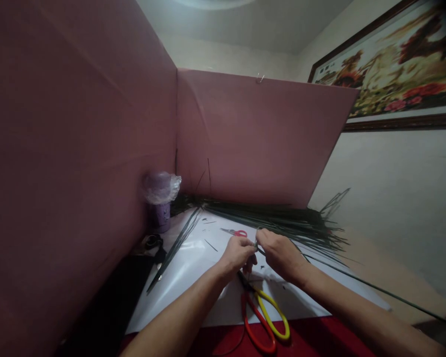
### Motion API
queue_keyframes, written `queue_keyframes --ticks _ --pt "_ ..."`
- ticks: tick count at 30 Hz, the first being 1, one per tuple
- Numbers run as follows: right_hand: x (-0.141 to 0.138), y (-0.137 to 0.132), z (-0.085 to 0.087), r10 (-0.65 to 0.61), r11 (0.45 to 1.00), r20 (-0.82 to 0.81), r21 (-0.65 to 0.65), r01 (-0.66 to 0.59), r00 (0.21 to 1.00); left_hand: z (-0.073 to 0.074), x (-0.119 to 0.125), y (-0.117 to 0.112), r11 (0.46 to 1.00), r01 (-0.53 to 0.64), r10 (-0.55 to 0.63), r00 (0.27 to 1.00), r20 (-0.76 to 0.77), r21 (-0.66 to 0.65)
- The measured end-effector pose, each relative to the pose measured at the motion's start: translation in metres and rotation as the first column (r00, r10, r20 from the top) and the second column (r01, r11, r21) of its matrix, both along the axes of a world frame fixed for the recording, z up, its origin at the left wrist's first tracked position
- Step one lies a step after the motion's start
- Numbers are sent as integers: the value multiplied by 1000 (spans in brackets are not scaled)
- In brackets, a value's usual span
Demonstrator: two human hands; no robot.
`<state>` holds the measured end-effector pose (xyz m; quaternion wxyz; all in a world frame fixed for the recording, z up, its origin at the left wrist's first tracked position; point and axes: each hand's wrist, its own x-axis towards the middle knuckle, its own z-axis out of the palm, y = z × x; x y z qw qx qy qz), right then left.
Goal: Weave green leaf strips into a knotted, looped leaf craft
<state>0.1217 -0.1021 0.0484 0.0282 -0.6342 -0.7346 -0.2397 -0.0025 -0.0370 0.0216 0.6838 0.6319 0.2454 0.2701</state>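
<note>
My left hand (237, 255) and my right hand (278, 254) meet above a white sheet (196, 267), fingers pinched together on a thin dark green stem (357, 281) that runs off to the lower right. Both hands are closed on its near end. Under my wrists lie large scissors (263, 317) with one red and one yellow handle. A small pair of red-handled scissors (236, 232) rests just beyond my left hand. A big pile of dark green stems (282, 220) lies along the back of the sheet.
Pink cardboard panels (252, 139) wall in the left and back. A purple cup (159, 208) with a plastic wrap stands in the corner. A smaller bundle of stems (174, 248) lies at the left. A framed picture (397, 64) hangs at the right.
</note>
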Motion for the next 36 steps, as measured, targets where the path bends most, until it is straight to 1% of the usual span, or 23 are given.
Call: queue_keyframes --ticks 4,8,11,14,17,18,20,22,25,29,31,34,36 --pt "-3 0 4 -11 1000 12 -1 11 1000 -3 2 0 999 -27 27 1000 -11 30" --pt "-7 0 9 -7 1000 7 -19 7 1000 -14 7 3 986 -83 93 994 -65 146" --pt "-8 1 9 -3 1000 -15 -9 3 1000 -21 11 6 970 -138 152 987 -58 201" --pt "-6 2 7 0 1000 -88 22 1 996 -22 12 5 971 -158 165 986 -23 180" --pt "-3 1 5 37 999 -270 43 -26 962 -17 11 3 978 -163 163 987 12 131" --pt "-3 1 6 55 998 -357 47 -41 933 -15 10 2 980 -163 162 987 17 115" --pt "-3 1 8 60 998 -528 43 -44 847 -11 9 1 983 -161 160 987 26 89" --pt "-3 2 11 0 1000 -652 0 0 758 -8 9 0 983 -171 168 985 45 70" --pt "-2 6 13 -111 994 -771 -98 55 628 -6 8 -1 983 -174 170 983 74 55" --pt "3 14 12 -167 984 -897 -176 15 409 -4 6 -2 986 -154 151 987 61 55" --pt "5 15 12 -199 978 -912 -207 15 358 -4 6 -2 988 -142 139 989 47 57" --pt "3 14 16 -270 962 -906 -270 47 327 -6 6 -2 989 -128 125 991 45 74" --pt "1 13 20 -333 942 -902 -332 52 274 -8 7 -1 987 -132 128 991 40 93"
